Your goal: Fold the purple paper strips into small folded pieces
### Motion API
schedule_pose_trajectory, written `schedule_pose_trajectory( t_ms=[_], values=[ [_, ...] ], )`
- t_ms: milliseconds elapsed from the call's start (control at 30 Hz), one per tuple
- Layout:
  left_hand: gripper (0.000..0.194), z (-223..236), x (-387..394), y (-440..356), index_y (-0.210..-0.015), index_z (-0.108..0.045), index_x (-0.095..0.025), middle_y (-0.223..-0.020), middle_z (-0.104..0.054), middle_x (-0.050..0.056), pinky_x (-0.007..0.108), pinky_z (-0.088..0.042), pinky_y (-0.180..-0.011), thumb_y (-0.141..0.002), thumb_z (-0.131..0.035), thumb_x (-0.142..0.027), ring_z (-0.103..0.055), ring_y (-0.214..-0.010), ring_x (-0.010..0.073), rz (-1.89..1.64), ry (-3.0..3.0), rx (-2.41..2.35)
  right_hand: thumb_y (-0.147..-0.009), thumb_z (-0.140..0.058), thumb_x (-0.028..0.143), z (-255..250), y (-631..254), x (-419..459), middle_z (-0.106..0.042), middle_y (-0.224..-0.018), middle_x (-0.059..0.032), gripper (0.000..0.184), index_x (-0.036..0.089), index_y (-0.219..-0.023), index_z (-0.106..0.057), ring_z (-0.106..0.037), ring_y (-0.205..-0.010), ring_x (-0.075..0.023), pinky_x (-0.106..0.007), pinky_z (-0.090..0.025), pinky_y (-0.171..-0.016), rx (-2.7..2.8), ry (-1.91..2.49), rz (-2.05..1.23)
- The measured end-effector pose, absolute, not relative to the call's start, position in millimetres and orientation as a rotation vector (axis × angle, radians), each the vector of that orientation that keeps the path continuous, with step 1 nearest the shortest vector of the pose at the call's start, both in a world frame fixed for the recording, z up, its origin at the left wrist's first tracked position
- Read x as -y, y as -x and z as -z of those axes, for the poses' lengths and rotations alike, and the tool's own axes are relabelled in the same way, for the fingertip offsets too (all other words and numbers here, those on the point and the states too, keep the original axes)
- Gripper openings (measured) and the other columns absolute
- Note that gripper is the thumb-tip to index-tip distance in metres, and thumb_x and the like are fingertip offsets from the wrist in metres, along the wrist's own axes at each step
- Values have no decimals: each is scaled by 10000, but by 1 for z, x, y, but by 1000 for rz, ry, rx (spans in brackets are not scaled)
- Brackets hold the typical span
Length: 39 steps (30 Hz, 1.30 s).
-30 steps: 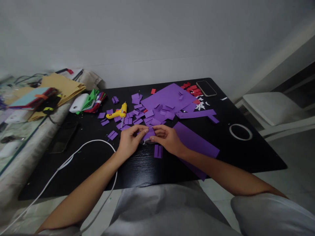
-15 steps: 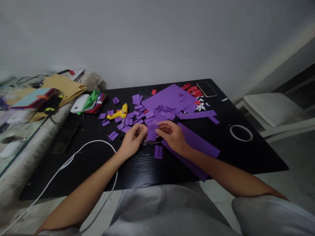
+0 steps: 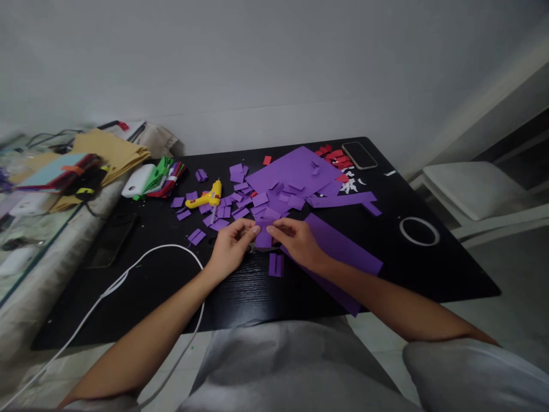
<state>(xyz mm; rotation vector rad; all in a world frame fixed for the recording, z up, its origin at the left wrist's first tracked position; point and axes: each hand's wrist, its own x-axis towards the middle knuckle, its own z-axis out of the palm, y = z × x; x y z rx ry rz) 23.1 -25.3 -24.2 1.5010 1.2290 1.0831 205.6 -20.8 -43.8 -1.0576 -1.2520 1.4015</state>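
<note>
Between my two hands is a small piece of purple paper [image 3: 263,234]. My left hand [image 3: 235,243] pinches its left side between thumb and fingers, and my right hand [image 3: 297,239] pinches its right side. Beneath it, partly covered, lies something grey like a blade, too hidden to name. Just below the hands a folded purple paper piece [image 3: 276,265] rests on the black table [image 3: 231,297]. Several more folded purple pieces [image 3: 197,237] are scattered to the left and beyond. Under my right forearm lies a long purple sheet [image 3: 343,252].
A yellow glue gun [image 3: 206,198] lies among the pieces. Farther back are a large purple sheet [image 3: 291,166], red scraps [image 3: 337,157], white scraps [image 3: 349,184] and a phone [image 3: 359,155]. A white ring [image 3: 419,231] sits right; a white cable [image 3: 141,260] crosses the left side.
My right hand has moved slightly left and its thumb now presses on the purple paper. The paper sits flatter between both hands, which are closer together.
</note>
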Motion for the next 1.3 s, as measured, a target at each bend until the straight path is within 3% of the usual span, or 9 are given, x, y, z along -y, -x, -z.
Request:
schedule_pose_trajectory(
  t_ms=[133,333,467,533,633,833,1100,1300],
  values=[
    [394,24,26,-25,-830,-663,-165,-645,-588,-17,226,-418,-526,-818,-735,-552,-511,-561,102,-1087,-1478,-1213,-738,-808,458,43,-207,20,-715,-774,-10,296,191,-828,-718,-668,-719,-168,-302,-565,-715,1286,1058,-1330],
    [331,26,25,-20,-868,-656,-171,-665,-628,-13,236,-451,-554,-857,-720,-495,-560,-573,113,-1038,-1516,-1175,-807,-739,421,41,-211,21,-720,-787,-14,234,188,-827,-726,-655,-729,-168,-288,-540,-700,1410,1073,-1221],
    [281,23,25,-16,-1063,-698,-191,-937,-740,50,290,-540,-755,-879,-728,-402,-681,-818,169,-1072,-1755,-1150,-854,-693,375,37,-213,24,-713,-753,-12,203,177,-835,-732,-623,-663,-148,-267,-491,-635,1588,1075,-1173],
    [225,20,25,-15,-1061,-732,-206,-996,-753,60,311,-536,-829,-892,-723,-355,-685,-902,186,-1097,-1893,-1139,-876,-670,343,36,-213,25,-722,-763,-14,184,176,-846,-739,-623,-665,-145,-263,-479,-636,1674,1056,-1146],
    [121,19,25,-16,-937,-764,-208,-884,-747,44,302,-524,-792,-899,-718,-313,-670,-840,179,-1121,-1960,-1123,-892,-655,324,35,-213,27,-736,-789,-18,180,172,-869,-748,-634,-686,-146,-263,-479,-653,1733,1032,-1119],
    [161,24,25,-19,-891,-747,-200,-855,-723,33,278,-497,-699,-887,-722,-359,-641,-763,162,-1087,-1791,-1161,-901,-655,331,35,-213,26,-742,-794,-15,185,177,-865,-751,-633,-683,-145,-261,-474,-654,1767,1041,-1089],
    [238,26,26,-19,-923,-726,-187,-868,-723,39,272,-510,-724,-930,-658,-415,-644,-785,161,-1032,-1812,-1169,-899,-654,325,31,-212,28,-712,-758,-7,190,168,-828,-733,-615,-672,-135,-248,-454,-638,1749,1068,-1106],
    [277,27,23,-16,-1041,-715,-184,-900,-757,37,259,-551,-705,-877,-732,-406,-689,-776,161,-1086,-1735,-1163,-908,-656,325,33,-213,27,-692,-717,6,199,167,-796,-699,-592,-627,-116,-236,-441,-624,1733,1083,-999]
  ],
)
